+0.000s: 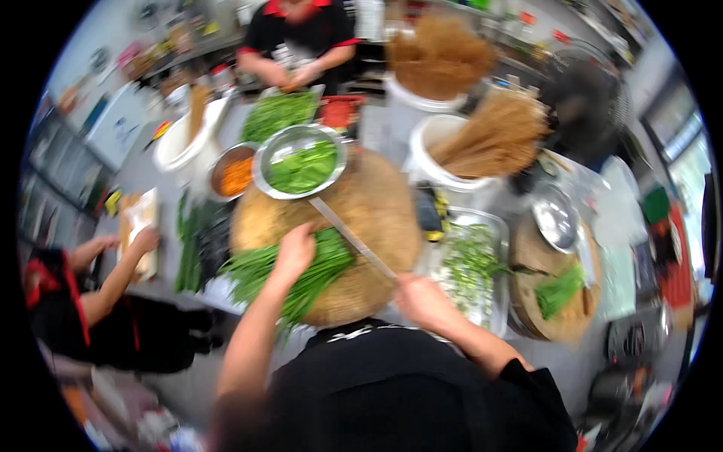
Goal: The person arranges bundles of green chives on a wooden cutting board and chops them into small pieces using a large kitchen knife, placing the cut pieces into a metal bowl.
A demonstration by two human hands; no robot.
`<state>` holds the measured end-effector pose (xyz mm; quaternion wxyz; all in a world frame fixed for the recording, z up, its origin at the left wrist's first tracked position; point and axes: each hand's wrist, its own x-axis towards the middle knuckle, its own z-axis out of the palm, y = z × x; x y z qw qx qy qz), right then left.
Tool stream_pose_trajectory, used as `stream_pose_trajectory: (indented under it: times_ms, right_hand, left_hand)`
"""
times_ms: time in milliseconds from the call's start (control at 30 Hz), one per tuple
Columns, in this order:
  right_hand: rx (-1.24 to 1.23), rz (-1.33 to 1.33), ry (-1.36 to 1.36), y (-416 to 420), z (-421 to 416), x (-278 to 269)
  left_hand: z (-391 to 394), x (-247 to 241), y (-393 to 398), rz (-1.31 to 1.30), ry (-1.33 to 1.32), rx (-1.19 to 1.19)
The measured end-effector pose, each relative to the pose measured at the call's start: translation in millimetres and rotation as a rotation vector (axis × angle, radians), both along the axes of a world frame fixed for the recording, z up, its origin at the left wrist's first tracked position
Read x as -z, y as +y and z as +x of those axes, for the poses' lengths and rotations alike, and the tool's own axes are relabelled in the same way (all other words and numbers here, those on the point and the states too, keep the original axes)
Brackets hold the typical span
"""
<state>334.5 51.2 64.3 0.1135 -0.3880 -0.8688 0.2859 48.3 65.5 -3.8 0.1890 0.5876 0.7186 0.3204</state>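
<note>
My left hand (296, 248) presses on a bundle of long green leafy stalks (322, 265), perhaps garlic chives, laid across a large round wooden chopping block (384, 226). The stalks' far ends hang over the block's left front edge. In my right hand (421, 299) is the handle of a knife (353, 237), its blade slanting over the block to the right of the bundle, apart from it. At the block's back edge stands a steel bowl (257, 169) rim to rim with another steel bowl (299, 192) of cut green leaves (305, 166). The picture is blurred.
Right of the block lies a metal tray (500, 271) of chopped greens; beyond it, a smaller chopping block (525, 254) carries a metal bowl (556, 217) and a knife. White tubs (421, 141) hold brown noodle-like strands. Co-workers' hands (294, 76) (144, 240) work at the back and left.
</note>
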Motion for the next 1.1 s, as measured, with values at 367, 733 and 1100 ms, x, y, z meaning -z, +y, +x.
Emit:
stream_pose_trajectory:
  times_ms: [367, 733, 1100]
  right_hand:
    - [-0.081, 0.014, -0.159, -3, -14, 0]
    - [0.101, -0.006, -0.101, -12, -15, 0]
    - [0.054, -0.017, -0.103, -7, -17, -2]
  left_hand:
    - [17, -26, -43, -0.204, 0.493, 0.213]
    - [24, -6, -37, -0.244, 0.526, -0.038]
    - [-6, -28, -27, -0.443, 0.072, 0.125]
